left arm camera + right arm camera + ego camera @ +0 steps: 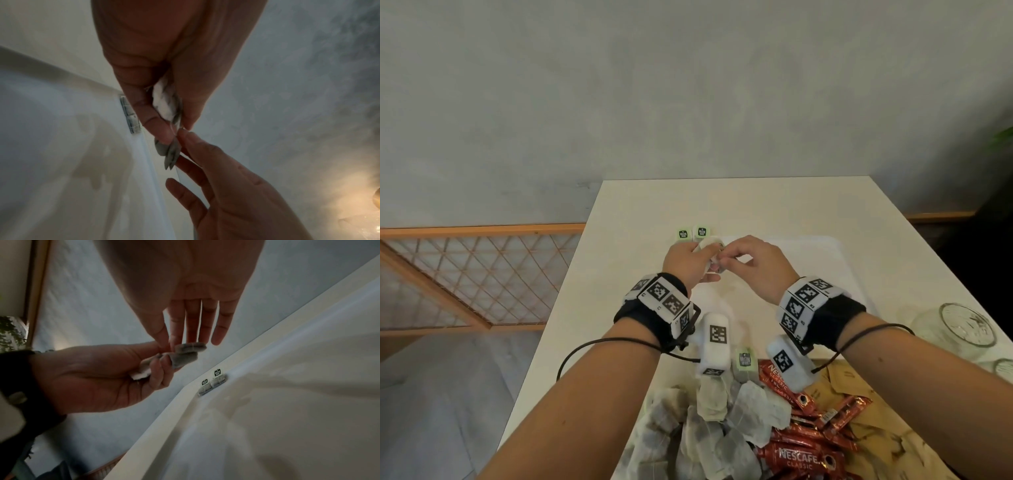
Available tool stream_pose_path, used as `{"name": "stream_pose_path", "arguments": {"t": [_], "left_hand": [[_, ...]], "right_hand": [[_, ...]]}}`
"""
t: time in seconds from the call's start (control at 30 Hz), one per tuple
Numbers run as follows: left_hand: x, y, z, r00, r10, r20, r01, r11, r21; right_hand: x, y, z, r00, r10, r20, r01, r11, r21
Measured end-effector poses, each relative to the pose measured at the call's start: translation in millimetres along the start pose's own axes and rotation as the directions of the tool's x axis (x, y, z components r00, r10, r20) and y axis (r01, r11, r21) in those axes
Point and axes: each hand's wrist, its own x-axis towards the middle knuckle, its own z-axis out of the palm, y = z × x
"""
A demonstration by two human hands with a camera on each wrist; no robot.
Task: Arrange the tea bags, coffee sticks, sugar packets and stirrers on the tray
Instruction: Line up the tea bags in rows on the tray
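Placed tea bags [692, 234]: two lie side by side at the tray's far-left corner, green tags hanging out over the rim. A careless set-down of the next one could knock that pair askew.
Left hand [686, 262]: curled round a small bunch of tea bags [182, 357], held above the tray's left part. A slack grip while one is being drawn out would likely drop the whole bunch.
Right hand [755, 264]: thumb and forefinger pinch at the top bag of the bunch, or its string, I cannot tell which; the other fingers are straight. Pulling by the string risks dragging a second bag along, or tearing the tag off.
Tray [825, 253]: white, mostly bare, in the middle of the table [774, 202]. Tags left over the rim could catch a sleeve or wrist strap.
Supply heap: loose tea bags [722, 421], then coffee sticks [801, 445], then brown sugar packets [859, 407], all at the near edge under the forearms. Arms crossing low could sweep them off the table.
Glass jar [962, 325]: far right, near the table edge; an elbow could tip it.
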Motion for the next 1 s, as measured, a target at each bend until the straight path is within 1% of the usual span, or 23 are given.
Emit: {"name": "stream_pose_path", "arguments": {"t": [0.07,0.2,0.23,0.3,0.37,0.47,0.57,0.67,0.8,0.9,1.0], "left_hand": [[6.4,-2.5,-1.5,1.000,0.003,-0.003,-0.002,0.998,0.070],[15.7,-5.7,-3.4,0.997,0.019,0.077,-0.033,0.982,0.184],[18.1,-6.5,-3.9,0.995,0.018,0.100,-0.038,0.978,0.206],[23.2,-7.8,-5.5,0.989,0.009,0.148,-0.046,0.968,0.246],[30.2,-10.4,-9.3,0.986,-0.007,0.169,-0.040,0.961,0.273],[41.9,-17.0,-19.7,0.994,-0.032,0.107,0.003,0.965,0.261],[53.5,-22.3,-31.7,0.996,-0.076,0.041,0.064,0.971,0.231],[62.6,-23.5,-41.2,0.994,-0.109,-0.009,0.108,0.970,0.218],[72.1,-25.0,-50.6,0.992,-0.106,-0.065,0.118,0.970,0.211],[75.8,-27.5,-55.7,0.991,-0.107,-0.075,0.120,0.976,0.182],[76.3,-29.1,-58.9,0.994,-0.097,-0.054,0.105,0.983,0.153]], "right_hand": [[3.2,4.3,0.8,1.000,0.025,0.002,-0.025,1.000,0.004],[20.4,19.9,1.3,0.989,0.121,-0.088,-0.121,0.993,0.002],[25.4,23.8,1.8,0.985,0.156,-0.079,-0.156,0.988,0.006],[36.4,31.5,4.1,0.978,0.208,-0.019,-0.208,0.978,0.026],[46.7,37.3,6.4,0.968,0.247,0.044,-0.249,0.968,0.032],[62.0,45.6,9.8,0.940,0.332,0.077,-0.332,0.943,-0.008],[84.0,56.1,11.8,0.916,0.401,0.018,-0.400,0.915,-0.057],[106.6,62.8,11.2,0.923,0.383,-0.046,-0.385,0.914,-0.126],[129.1,61.4,13.8,0.942,0.327,-0.078,-0.336,0.911,-0.239],[143.7,61.3,16.8,0.944,0.322,-0.072,-0.329,0.904,-0.272],[154.6,61.2,18.2,0.949,0.313,-0.040,-0.311,0.910,-0.274]]}}
